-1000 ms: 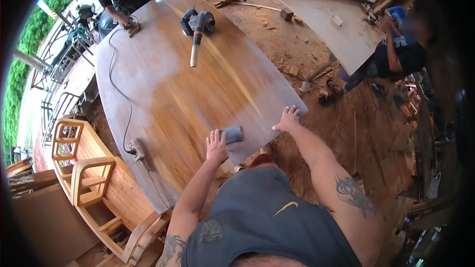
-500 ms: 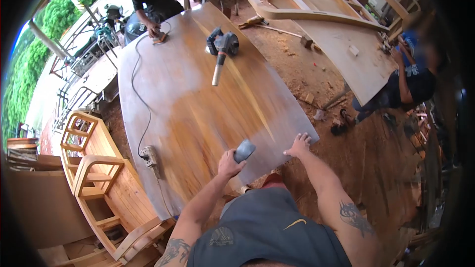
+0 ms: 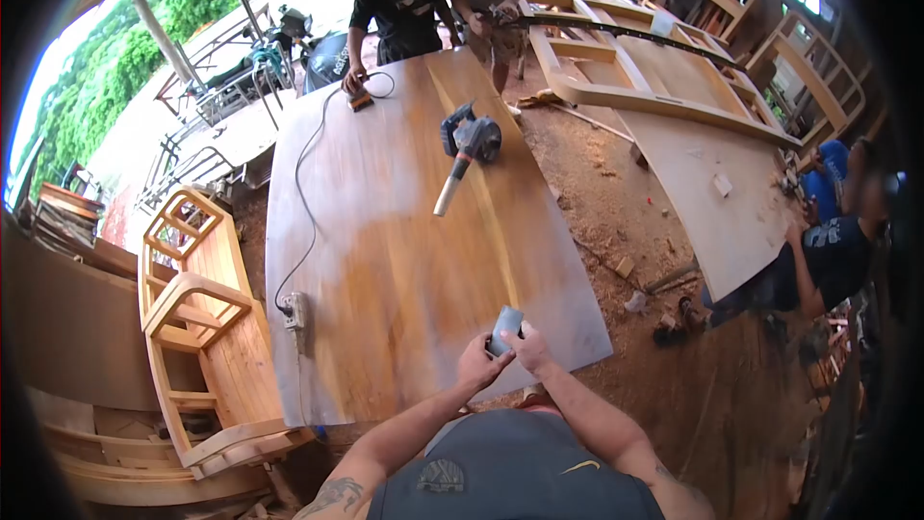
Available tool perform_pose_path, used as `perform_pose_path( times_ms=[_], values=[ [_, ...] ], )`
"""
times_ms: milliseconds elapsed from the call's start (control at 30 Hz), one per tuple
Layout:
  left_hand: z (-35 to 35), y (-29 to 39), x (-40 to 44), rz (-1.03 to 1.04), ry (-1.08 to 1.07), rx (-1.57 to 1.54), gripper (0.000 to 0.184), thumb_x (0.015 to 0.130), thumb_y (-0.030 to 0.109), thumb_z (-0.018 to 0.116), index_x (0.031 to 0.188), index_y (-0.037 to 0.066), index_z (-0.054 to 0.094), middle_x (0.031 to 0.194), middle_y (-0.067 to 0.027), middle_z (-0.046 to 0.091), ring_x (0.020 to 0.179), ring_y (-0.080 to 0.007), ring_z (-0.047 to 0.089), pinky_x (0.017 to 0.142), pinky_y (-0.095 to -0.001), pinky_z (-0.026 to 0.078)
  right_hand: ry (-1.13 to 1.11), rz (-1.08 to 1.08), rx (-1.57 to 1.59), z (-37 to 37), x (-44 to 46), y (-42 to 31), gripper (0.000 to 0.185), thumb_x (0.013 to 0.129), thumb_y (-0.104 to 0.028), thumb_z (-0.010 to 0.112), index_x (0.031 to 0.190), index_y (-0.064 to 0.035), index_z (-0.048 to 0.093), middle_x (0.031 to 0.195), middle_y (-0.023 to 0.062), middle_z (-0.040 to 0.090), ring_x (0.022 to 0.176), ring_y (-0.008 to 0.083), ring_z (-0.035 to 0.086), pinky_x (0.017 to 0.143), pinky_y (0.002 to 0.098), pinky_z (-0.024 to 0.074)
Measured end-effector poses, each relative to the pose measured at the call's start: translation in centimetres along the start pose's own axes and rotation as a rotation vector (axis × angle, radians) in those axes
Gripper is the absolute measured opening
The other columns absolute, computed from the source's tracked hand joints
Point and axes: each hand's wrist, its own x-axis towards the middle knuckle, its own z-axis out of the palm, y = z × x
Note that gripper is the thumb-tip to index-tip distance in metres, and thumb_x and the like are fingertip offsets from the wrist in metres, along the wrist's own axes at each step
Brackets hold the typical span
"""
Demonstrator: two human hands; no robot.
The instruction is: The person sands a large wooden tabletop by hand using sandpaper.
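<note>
I had the left hand [image 3: 478,363] and right hand [image 3: 530,351] clamping the grey pad [image 3: 504,327], fingers closed at its seven and four o'clock, near the board [image 3: 385,279]'s six-o'clock edge. A slack pinch could have dropped it; a careless reach toward twelve might have bumped the blower [image 3: 474,143].

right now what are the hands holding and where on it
Both hands grip one blue-grey block above the tabletop: the left hand at its lower left edge, the right hand at its lower right side.
</note>
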Motion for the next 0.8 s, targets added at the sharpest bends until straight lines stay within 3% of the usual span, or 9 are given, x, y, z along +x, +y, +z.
perform_pose_path(
  times_ms=[100, 200, 300, 433, 533, 600, 700, 800],
  values=[
    [1.2, 4.4, -0.2, 0.036, -0.030, 0.062, 0.088, 0.084, 0.063, 0.082, 0.144, 0.004, 0.058, 0.131, -0.0186, 0.068, 0.108, -0.0292, 0.071, 0.096, -0.0422, 0.056, 0.114, -0.029, -0.172, -4.0, 1.0, -1.5, 0.049, 0.090, -0.031, 0.071, 0.120, 0.0076, 0.065, 0.106, 0.0347, 0.073, 0.103, 0.0461, 0.073, 0.090, 0.0500, 0.0563],
    [4.4, 3.2, 1.8, 0.019, 0.029, 0.087, 0.087, 0.087, 0.063, 0.078, 0.147, 0.004, 0.055, 0.136, -0.0185, 0.065, 0.109, -0.0305, 0.070, 0.099, -0.0437, 0.055, 0.187, -0.053, -0.263, -9.4, 3.8, 1.0, 0.051, 0.087, -0.029, 0.067, 0.124, 0.0061, 0.064, 0.108, 0.0387, 0.070, 0.107, 0.0541, 0.069, 0.095, 0.0556, 0.0543],
    [5.1, 1.5, 4.3, -0.058, 0.163, 0.077, 0.075, 0.091, 0.056, 0.075, 0.143, 0.005, 0.058, 0.135, -0.0188, 0.065, 0.118, -0.0319, 0.066, 0.104, -0.0449, 0.052, 0.365, 0.108, -0.428, -14.5, 7.3, 5.1, 0.057, 0.086, -0.034, 0.065, 0.131, 0.0011, 0.062, 0.110, 0.0374, 0.071, 0.108, 0.0551, 0.068, 0.097, 0.0576, 0.0533],
    [3.6, -4.5, 8.5, -0.062, 0.452, 0.218, 0.057, 0.094, 0.045, 0.073, 0.134, 0.006, 0.064, 0.131, -0.0195, 0.065, 0.124, -0.0374, 0.061, 0.107, -0.0491, 0.049, 0.348, 0.050, -0.466, -19.8, 9.9, 4.9, 0.054, 0.088, -0.035, 0.067, 0.128, 0.0006, 0.061, 0.106, 0.0337, 0.073, 0.102, 0.0518, 0.070, 0.090, 0.0568, 0.0552],
    [1.2, -8.0, 11.5, -0.029, 0.625, 0.359, 0.049, 0.095, 0.040, 0.073, 0.130, 0.007, 0.064, 0.131, -0.0209, 0.064, 0.125, -0.0429, 0.058, 0.107, -0.0526, 0.047, 0.326, -0.005, -0.499, -21.0, 12.0, 4.6, 0.057, 0.088, -0.042, 0.073, 0.127, -0.0013, 0.060, 0.104, 0.0316, 0.073, 0.101, 0.0507, 0.071, 0.089, 0.0569, 0.0560],
    [-0.7, -7.8, 13.6, -0.140, 0.661, 0.444, 0.050, 0.095, 0.039, 0.072, 0.132, 0.008, 0.063, 0.134, -0.0214, 0.062, 0.128, -0.0433, 0.055, 0.108, -0.0538, 0.046, 0.309, -0.049, -0.501, -21.0, 12.7, 2.4, 0.061, 0.088, -0.049, 0.076, 0.125, -0.0025, 0.061, 0.103, 0.0304, 0.074, 0.100, 0.0499, 0.072, 0.088, 0.0568, 0.0564],
    [-2.9, -8.5, 17.9, -0.222, 0.729, 0.522, 0.051, 0.097, 0.040, 0.070, 0.135, 0.007, 0.061, 0.140, -0.0211, 0.059, 0.133, -0.0419, 0.052, 0.111, -0.0554, 0.043, 0.288, -0.094, -0.592, -21.1, 15.4, 4.2, 0.069, 0.088, -0.053, 0.079, 0.130, -0.0033, 0.059, 0.108, 0.0290, 0.074, 0.102, 0.0485, 0.072, 0.089, 0.0561, 0.0565],
    [-4.5, -9.6, 21.9, -0.335, 0.781, 0.599, 0.056, 0.099, 0.043, 0.066, 0.142, 0.007, 0.059, 0.152, -0.0230, 0.051, 0.143, -0.0424, 0.045, 0.116, -0.0595, 0.038, 0.236, -0.054, -0.638, -21.0, 16.1, 3.9, 0.080, 0.086, -0.050, 0.080, 0.145, -0.0035, 0.053, 0.131, 0.0270, 0.068, 0.116, 0.0449, 0.068, 0.101, 0.0536, 0.0541]
  ],
)
